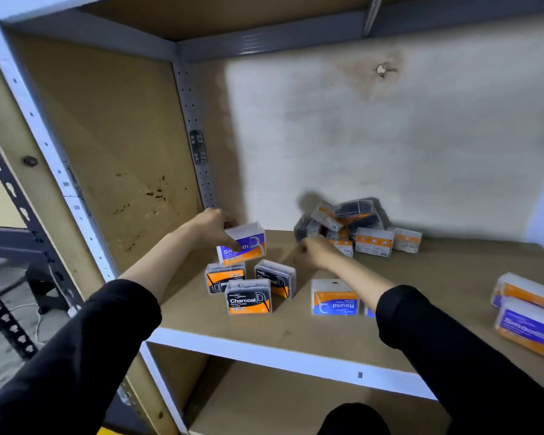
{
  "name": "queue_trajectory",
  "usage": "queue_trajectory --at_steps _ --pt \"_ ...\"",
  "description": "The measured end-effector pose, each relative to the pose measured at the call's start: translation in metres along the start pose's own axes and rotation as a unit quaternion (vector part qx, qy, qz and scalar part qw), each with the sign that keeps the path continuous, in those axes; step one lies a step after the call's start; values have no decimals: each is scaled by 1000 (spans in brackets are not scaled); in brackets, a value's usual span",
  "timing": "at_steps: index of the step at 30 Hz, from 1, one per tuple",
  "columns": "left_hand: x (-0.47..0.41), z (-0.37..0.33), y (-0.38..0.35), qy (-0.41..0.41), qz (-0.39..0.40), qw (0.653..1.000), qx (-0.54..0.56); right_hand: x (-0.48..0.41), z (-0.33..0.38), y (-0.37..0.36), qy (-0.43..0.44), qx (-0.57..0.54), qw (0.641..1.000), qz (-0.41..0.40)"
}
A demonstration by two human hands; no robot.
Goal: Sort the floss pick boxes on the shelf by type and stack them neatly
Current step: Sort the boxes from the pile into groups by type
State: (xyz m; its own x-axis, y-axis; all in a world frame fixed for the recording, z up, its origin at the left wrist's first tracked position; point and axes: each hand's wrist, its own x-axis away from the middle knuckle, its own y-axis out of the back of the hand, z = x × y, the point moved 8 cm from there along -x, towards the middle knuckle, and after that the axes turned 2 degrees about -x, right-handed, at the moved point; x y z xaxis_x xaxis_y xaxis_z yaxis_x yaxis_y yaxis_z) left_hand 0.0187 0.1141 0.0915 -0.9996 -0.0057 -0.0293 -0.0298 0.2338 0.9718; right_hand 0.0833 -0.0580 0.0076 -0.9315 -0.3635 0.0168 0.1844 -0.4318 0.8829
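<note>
front Charcoal box (248, 296): standing label-forward near the front edge of the shelf board (264, 337).
left hand (212, 229): behind and slightly left of the front Charcoal box; thumb across the label, fingers curled over the top, gripping the Smooth box (247, 246).
Smooth box: blue and orange, upright, slightly tilted, behind the front Charcoal box.
left Charcoal box (224, 277), right Charcoal box (275, 277): just behind the front Charcoal box, one on each side.
right hand (311, 251): behind and right of the front Charcoal box, fingers curled at the near edge of the jumbled pile (363, 226); blurred, any hold impossible to tell.
jumbled pile: dark and orange boxes, well behind and right of the front Charcoal box, against the back wall.
Round box (333, 298): just right of the front Charcoal box, label upside down.
Smooth stack (531, 315): far right of the front Charcoal box, at the picture's edge.
</note>
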Motion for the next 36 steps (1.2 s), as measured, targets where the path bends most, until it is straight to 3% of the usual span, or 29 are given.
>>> queue_trajectory --at_steps 7,13,21,30,36 --pt "-13 -87 -17 -82 24 996 24 68 -66 68 -23 -14 993 -118" --pt "-16 -167 -42 -174 37 983 51 134 -142 76 -114 17 973 -200" --pt "-23 -248 -75 -256 63 964 30 184 -214 37 -215 94 963 -132" --pt "-43 -298 -112 -273 82 958 32 187 -233 1 -204 70 976 -21" --pt "-61 -327 -148 -261 79 961 35 185 -236 -5 -195 91 977 -7"
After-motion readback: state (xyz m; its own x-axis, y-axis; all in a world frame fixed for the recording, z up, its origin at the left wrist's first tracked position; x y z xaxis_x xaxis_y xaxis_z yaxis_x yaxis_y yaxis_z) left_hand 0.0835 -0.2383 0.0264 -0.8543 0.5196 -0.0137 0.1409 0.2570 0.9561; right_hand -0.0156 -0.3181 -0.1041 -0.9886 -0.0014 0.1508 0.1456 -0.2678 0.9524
